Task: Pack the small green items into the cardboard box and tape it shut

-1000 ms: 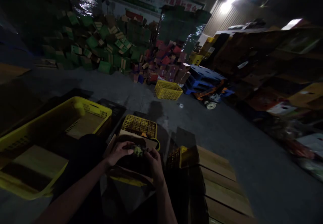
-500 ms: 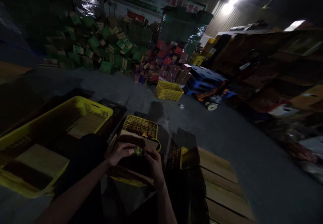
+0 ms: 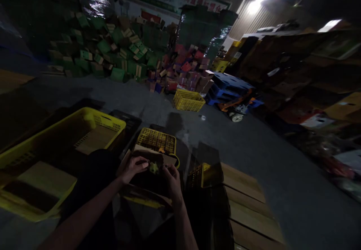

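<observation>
A small yellow-green object (image 3: 153, 167), too dark to name, sits between my two hands low in the middle of the view. My left hand (image 3: 132, 169) curls its fingers round the object's left side. My right hand (image 3: 171, 182) pinches it from the right. Both hands hover over an open cardboard box (image 3: 149, 156) whose inside is dark. A small yellow perforated crate (image 3: 156, 140) stands just beyond that box.
A large yellow crate (image 3: 56, 144) lined with cardboard stands at the left. Wooden boards (image 3: 248, 208) lie at the right. Farther off are another yellow crate (image 3: 188, 100), blue pallets (image 3: 229, 84), a pallet jack (image 3: 235, 111) and heaps of green (image 3: 113, 50) and red boxes (image 3: 186, 71).
My hands and the small object have shifted very slightly, the fingers turning round it. The rest of the scene is the same.
</observation>
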`<state>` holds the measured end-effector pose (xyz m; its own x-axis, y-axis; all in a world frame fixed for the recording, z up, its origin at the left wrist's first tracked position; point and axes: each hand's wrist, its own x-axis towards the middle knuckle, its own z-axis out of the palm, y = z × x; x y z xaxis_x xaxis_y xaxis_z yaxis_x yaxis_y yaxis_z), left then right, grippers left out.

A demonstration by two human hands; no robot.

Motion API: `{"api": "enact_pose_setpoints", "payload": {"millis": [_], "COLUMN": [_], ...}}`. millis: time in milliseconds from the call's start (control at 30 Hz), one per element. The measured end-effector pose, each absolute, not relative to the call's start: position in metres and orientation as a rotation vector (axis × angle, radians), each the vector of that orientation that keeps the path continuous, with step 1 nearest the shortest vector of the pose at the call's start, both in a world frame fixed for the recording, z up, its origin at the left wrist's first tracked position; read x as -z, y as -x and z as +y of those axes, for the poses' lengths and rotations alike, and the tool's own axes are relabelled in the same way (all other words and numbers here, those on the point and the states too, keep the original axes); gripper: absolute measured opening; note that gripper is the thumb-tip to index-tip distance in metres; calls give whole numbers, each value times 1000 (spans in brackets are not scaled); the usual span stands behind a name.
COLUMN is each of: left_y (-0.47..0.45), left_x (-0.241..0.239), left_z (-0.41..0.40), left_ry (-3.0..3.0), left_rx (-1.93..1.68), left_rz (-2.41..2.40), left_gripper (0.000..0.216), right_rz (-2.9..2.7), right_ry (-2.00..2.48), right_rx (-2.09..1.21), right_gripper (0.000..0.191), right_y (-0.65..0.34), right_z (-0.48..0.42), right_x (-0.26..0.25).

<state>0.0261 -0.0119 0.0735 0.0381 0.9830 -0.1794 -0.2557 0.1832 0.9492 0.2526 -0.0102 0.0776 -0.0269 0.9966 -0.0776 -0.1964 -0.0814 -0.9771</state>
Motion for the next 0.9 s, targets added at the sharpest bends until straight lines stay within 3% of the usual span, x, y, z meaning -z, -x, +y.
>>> {"api": "enact_pose_setpoints", "payload": {"millis": [233,533,767,900], "left_y": [-26,-27,-21,-24], "left_x": [-72,-63,-54,-53], "left_z": [-10,-9,-8,-12], "left_ry": [-934,-712,-476,-534], "left_rx": [-1199,-1220,-875,-911], "left_rz": [1127,968,1076,929], "left_gripper": [41,55,91,85], "right_rz": [-901,-912,-1044,-1147], "right_ry": [1095,1090,1079,1038], "right_rx": [-1379,-1390,-1345,-1383], "right_gripper": [34,32,29,23], "right_y": [-251,-255,-253,-251], "right_z": [-8,-4,-9,-12], "right_x": [-77,-74,-77,-84]}}
